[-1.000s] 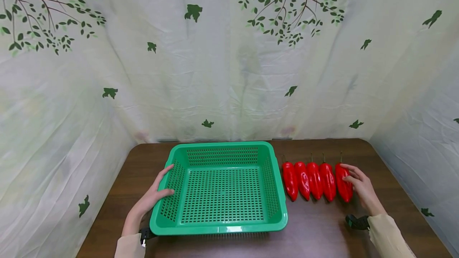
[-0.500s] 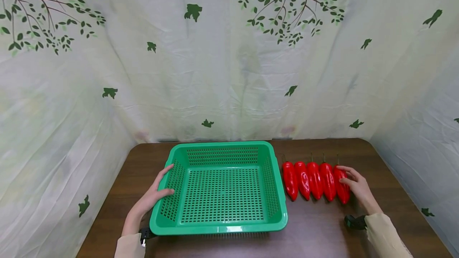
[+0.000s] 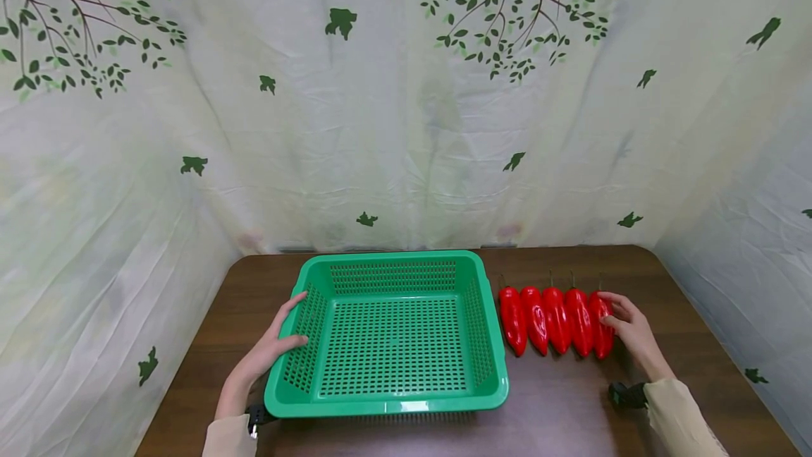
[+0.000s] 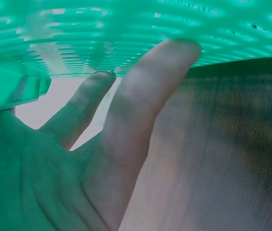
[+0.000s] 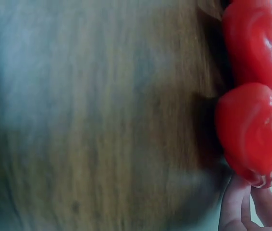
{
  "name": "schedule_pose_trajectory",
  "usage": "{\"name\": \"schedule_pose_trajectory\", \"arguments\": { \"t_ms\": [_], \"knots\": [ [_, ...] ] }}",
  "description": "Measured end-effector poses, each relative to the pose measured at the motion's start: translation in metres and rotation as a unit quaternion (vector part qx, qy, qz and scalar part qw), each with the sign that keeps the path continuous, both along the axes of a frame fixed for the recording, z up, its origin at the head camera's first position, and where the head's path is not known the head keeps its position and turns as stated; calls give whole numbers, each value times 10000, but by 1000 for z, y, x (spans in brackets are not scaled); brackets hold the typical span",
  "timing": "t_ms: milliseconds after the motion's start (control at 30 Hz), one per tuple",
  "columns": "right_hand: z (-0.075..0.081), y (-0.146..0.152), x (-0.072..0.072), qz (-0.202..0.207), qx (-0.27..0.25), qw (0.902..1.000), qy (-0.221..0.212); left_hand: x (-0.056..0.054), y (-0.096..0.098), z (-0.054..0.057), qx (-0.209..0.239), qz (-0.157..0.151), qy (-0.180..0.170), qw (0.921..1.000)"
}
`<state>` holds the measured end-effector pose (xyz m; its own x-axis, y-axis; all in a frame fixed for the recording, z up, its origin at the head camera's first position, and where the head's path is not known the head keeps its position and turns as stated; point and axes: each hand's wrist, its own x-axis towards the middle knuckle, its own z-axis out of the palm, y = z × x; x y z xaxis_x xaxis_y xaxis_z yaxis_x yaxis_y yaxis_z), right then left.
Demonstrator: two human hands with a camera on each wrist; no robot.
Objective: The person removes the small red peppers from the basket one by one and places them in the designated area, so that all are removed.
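Observation:
A green perforated plastic basket point(image 3: 393, 402) stands on the wooden table, with nothing seen inside it. My left hand point(image 3: 263, 351) rests on its left side. Thumb and forefinger, straight and spread, lie against the side in the head view; the other fingers are hidden. Right of the basket, several glossy red chili peppers point(image 3: 535, 319) lie side by side, stems pointing away. With thumb and fingertips my right hand point(image 3: 637, 333) holds the rightmost pepper point(image 3: 600, 344), which lies close beside its neighbour. The right wrist view shows that pepper point(image 5: 249, 132) with fingers point(image 5: 268, 209) behind it.
The brown wooden table point(image 3: 558, 415) extends in front of the peppers and basket. White curtains point(image 3: 406, 125) printed with leaves and branches hang behind and at both sides. A dark wrist device point(image 3: 628, 395) sits at my right wrist.
The rightmost pepper has shifted left with my right hand, narrowing the gap to its neighbour. My left hand and the basket have stayed in place.

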<state>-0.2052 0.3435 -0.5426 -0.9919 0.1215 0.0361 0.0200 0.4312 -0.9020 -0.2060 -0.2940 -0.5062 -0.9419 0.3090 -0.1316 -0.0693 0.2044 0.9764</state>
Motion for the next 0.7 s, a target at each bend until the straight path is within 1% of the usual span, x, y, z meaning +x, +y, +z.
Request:
{"name": "schedule_pose_trajectory", "arguments": {
  "t_ms": [233, 433, 567, 700],
  "knots": [
    [1, -3, -1, -69, -95, 9996, -249, 0, 0, 1, 14, 7, 1, 10000],
    [3, -3, 0, -171, 144, 9995, -234, 0, 1, 1, 14, 22, -46, 10000],
    [3, -3, 0, -227, 30, 9995, -227, 1, 1, 4, -126, 5, -28, 9999],
    [4, -3, 2, -303, -51, 9993, -213, 1, 1, 8, -415, 21, -33, 9991]
  ]
}}
